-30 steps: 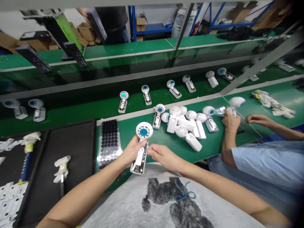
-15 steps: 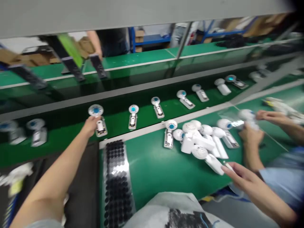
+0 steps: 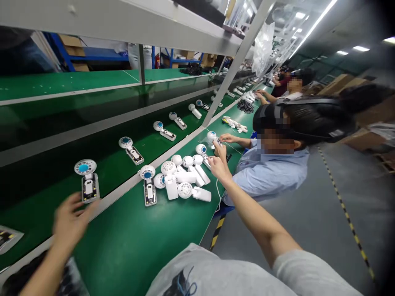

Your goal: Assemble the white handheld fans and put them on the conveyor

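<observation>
My left hand [image 3: 70,216] is at the lower left, fingers apart, just below a white handheld fan [image 3: 89,187] with a blue hub and opened handle on the dark green belt. Nothing shows in its grasp. Over at the right edge of the green bench, my right hand [image 3: 219,168] has its fingers pressed together beside the handle of a fan with a blue hub [image 3: 201,149]; what they hold, if anything, is too small to name. Between my hands lie a pile of white fans [image 3: 185,177] and one fan with an open handle [image 3: 149,193].
More fans [image 3: 134,154] sit along the belt. A slanted grey post [image 3: 228,78] rises beside it. At the right, a person in a light blue shirt [image 3: 262,172] works on another fan [image 3: 211,136]. A dark sheet of round pads [image 3: 69,275] lies at the lower left.
The view has swung to the right. My left hand has come off the fan it was touching. My right hand has moved up from the pile's near side to the fan at its right.
</observation>
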The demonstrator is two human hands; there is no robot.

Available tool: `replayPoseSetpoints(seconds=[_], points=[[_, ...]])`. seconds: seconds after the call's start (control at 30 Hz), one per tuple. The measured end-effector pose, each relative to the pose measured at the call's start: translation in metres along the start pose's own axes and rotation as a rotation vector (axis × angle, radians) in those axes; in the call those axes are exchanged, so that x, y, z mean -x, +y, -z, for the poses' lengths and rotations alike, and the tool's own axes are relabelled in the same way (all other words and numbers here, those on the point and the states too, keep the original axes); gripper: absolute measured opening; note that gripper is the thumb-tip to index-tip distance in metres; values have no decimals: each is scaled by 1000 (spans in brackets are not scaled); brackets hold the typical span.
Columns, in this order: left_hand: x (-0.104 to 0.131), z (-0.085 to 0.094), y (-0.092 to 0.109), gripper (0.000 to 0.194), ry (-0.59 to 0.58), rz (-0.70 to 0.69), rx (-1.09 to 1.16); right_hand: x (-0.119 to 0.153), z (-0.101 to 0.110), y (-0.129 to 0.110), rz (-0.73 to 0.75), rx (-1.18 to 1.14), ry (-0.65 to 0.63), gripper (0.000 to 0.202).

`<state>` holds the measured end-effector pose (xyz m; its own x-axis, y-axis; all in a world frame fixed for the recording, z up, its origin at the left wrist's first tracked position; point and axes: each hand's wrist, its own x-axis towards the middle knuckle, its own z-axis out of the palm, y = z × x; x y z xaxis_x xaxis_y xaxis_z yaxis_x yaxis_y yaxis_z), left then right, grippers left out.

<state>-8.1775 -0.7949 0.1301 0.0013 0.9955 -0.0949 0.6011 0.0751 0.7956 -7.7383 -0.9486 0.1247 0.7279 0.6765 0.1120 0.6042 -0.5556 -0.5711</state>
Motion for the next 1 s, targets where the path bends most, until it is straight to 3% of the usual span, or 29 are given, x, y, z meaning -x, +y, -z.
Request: replayPoseSetpoints(seconds=[0.1, 0.17, 0.23, 0.3, 0.43, 0.57, 0.77, 1.0], points=[[23, -67, 27, 87, -247, -52, 109, -35, -8, 14, -1, 25, -34, 29], [27, -109, 48, 94, -343, -44, 161, -53, -9, 28, -7, 39, -106, 33], [25, -135, 64, 99, -383, -46, 193, -67, -10, 44, 7, 46, -210, 37], [21, -144, 74, 103, -396, -48, 215, -74, -14, 55, 42, 42, -305, 49], [25, -134, 81, 105, -428, 22, 171, -69, -27, 58, 104, 23, -402, 83], [42, -119, 70, 106, -413, 54, 122, -48, -39, 37, 118, 26, -453, 86], [74, -82, 11, 105, -276, 54, 256, 6, -60, -7, 171, 57, -548, 86], [115, -32, -46, 95, -275, 129, 351, 79, -83, -56, 327, 126, -678, 85]])
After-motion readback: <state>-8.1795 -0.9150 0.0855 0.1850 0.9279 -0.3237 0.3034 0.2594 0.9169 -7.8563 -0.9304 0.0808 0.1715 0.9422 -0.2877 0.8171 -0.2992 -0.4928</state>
